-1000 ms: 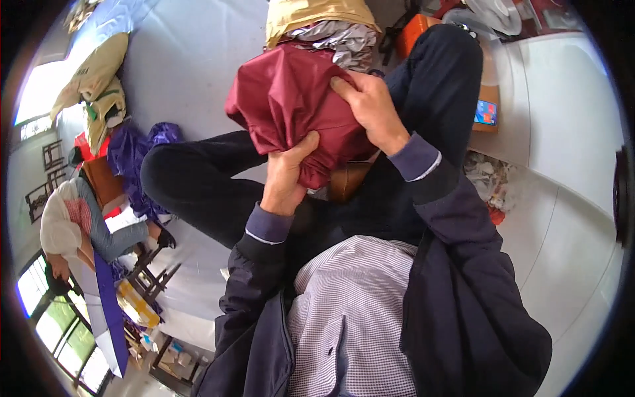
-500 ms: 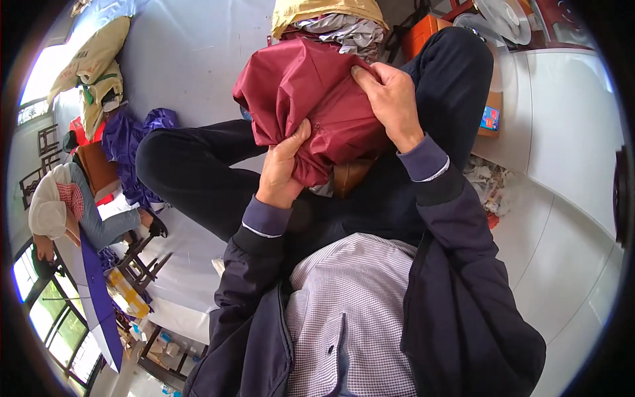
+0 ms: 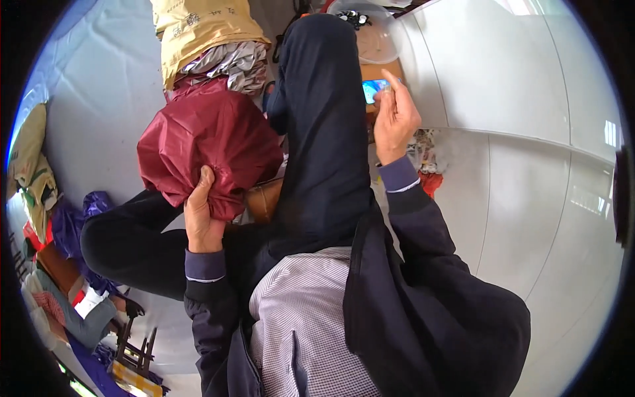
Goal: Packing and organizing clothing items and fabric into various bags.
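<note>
Bunched maroon fabric (image 3: 215, 135), smooth and slightly shiny like coat cloth, spreads over my lap in a rounded heap. My left hand (image 3: 205, 215) grips its near edge, thumb on top and the other fingers hidden beneath. Out to the right, beyond my raised knee, my right hand (image 3: 397, 126) is off the fabric. Its index finger stretches up while the other fingers bend loosely, right beside a phone (image 3: 372, 91) with a lit screen. Whether a fingertip touches the screen I cannot tell.
A yellow sack (image 3: 205, 33) stuffed with grey and maroon cloth stands ahead. A clear plastic tub (image 3: 383, 40) holds small dark pieces at upper right. Brown leather-like material (image 3: 264, 200) lies between my legs. Purple cloth (image 3: 66, 225) and a seated person (image 3: 79, 321) are at left.
My right hand has let go of the maroon fabric and moved right to the phone. My left hand keeps its grip. The view has swung right.
</note>
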Available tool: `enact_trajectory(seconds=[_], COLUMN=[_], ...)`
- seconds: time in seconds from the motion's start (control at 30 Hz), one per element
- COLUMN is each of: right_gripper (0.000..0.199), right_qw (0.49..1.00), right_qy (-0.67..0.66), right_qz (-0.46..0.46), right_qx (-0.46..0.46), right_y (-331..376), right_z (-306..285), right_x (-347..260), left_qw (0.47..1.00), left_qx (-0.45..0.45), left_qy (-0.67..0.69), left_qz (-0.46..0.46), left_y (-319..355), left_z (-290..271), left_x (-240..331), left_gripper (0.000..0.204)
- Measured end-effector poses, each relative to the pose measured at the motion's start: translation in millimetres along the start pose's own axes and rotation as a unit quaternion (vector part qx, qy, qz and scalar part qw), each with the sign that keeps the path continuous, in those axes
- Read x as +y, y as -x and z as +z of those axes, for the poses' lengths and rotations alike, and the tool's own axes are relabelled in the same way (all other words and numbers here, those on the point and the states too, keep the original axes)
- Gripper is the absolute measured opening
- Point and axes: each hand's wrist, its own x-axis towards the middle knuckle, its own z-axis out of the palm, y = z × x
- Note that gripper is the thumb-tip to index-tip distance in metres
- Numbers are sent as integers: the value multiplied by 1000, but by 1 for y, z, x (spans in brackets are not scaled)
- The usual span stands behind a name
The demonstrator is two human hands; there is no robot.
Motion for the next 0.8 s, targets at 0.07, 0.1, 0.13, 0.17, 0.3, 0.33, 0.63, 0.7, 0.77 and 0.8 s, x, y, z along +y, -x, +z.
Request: enact_trajectory(seconds=[0.07,0.1,0.13,0.17,0.3,0.33,0.63,0.7,0.77,0.8], right_gripper=[37,37,42,49,59,61,69,68,68,68], right_qw=[987,987,977,959,939,933,918,922,919,919], right_qy=[58,62,138,211,230,234,262,255,268,266], right_qz=[130,130,103,75,102,109,132,118,138,137], right_qx=[-76,-71,-122,-176,-236,-251,-267,-266,-255,-255], right_y=[16,26,39,49,60,60,58,56,53,50], right_z=[-7,-12,-17,-17,-9,-4,13,14,16,17], right_x=[63,98,133,155,175,174,186,192,195,194], left_qw=[1000,1000,1000,1000,1000,1000,1000,1000,1000,1000], left_qx=[15,9,0,-6,2,0,3,-5,-7,-7], left_qy=[-24,-24,-22,-20,14,13,13,20,18,16], left_qz=[1,-2,-2,0,-7,-8,-12,0,-6,-9], left_y=[-1,-2,-2,-1,-3,-2,-1,-1,-3,-2], left_z=[1,2,2,0,-6,-4,-10,-9,-8,-8], left_x=[-3,-3,-5,-6,-1,1,3,2,1,2], left_gripper=[22,22,22,22,24,24,22,22,22,22])
